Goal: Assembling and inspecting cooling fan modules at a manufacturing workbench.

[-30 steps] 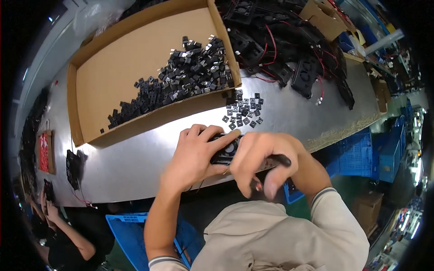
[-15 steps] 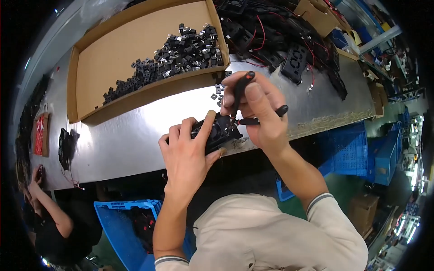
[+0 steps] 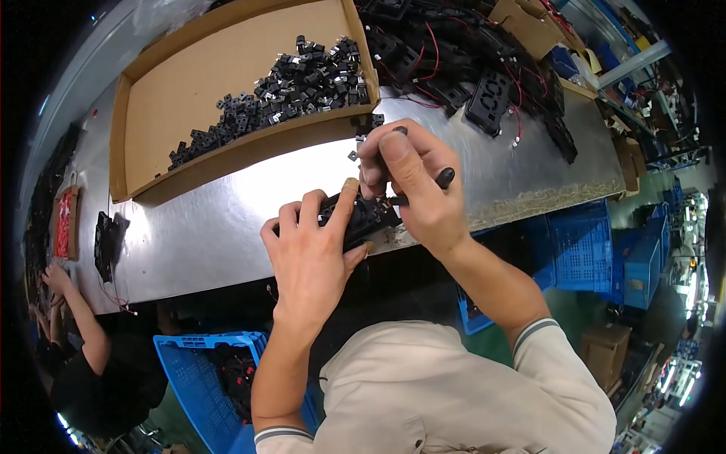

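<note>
At the near edge of the metal table, my left hand (image 3: 308, 250) presses down on a black plastic housing (image 3: 369, 221), fingers across its top and thumb along its near side. My right hand (image 3: 423, 181) is closed around pliers (image 3: 445, 178) with black handles and red near the joint. Their jaws are at the housing's right end, mostly hidden by my fingers. A few small black square pieces (image 3: 353, 156) lie on the table just beyond my hands.
A shallow cardboard tray (image 3: 249, 147) holds a heap of small black parts (image 3: 310, 83). Black housings with red wires (image 3: 488, 102) are piled at the back right. Blue crates (image 3: 578, 257) stand right of the table, another blue crate (image 3: 178, 371) below left. A co-worker's hand (image 3: 57, 280) is at far left.
My right hand has turned and moved slightly left and lower with the pliers, now hiding more of them. My left hand keeps its hold on the housing. The co-worker's hand has shifted.
</note>
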`<state>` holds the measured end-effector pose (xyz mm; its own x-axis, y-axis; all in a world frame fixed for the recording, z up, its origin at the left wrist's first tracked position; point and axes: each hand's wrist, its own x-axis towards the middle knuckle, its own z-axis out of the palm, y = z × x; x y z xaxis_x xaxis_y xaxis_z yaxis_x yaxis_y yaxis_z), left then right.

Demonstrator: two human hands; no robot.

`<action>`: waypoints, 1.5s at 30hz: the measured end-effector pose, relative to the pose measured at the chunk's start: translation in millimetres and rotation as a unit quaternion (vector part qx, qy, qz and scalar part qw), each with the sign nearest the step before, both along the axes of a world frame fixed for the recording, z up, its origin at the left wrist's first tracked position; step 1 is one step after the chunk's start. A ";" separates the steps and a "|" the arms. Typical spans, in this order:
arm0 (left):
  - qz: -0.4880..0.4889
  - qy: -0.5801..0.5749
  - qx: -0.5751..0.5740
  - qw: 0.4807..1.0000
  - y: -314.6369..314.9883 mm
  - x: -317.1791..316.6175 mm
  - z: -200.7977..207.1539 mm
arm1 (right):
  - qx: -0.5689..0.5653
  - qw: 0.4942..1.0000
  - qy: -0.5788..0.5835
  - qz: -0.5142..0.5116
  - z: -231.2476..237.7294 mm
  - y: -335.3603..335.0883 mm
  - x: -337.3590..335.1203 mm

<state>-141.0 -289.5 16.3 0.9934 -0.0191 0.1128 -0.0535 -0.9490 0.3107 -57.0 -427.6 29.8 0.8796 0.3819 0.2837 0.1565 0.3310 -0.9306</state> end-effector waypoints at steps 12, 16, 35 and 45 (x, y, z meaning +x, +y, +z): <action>-0.016 0.036 -0.076 0.996 16.0 15.5 -12.5 | 0.130 0.982 -0.139 0.009 -44.2 -27.0 -22.3; -0.001 0.034 -0.069 0.997 16.0 14.0 -9.9 | 0.098 0.993 -0.062 -0.028 -32.9 -19.8 -21.6; 0.008 0.022 -0.040 0.999 11.0 8.9 -7.1 | 0.012 0.998 -0.042 -0.039 -12.5 -14.1 -27.6; 0.013 0.027 -0.034 0.999 10.9 6.6 -8.0 | -0.007 0.994 -0.058 -0.089 -9.1 1.8 -20.9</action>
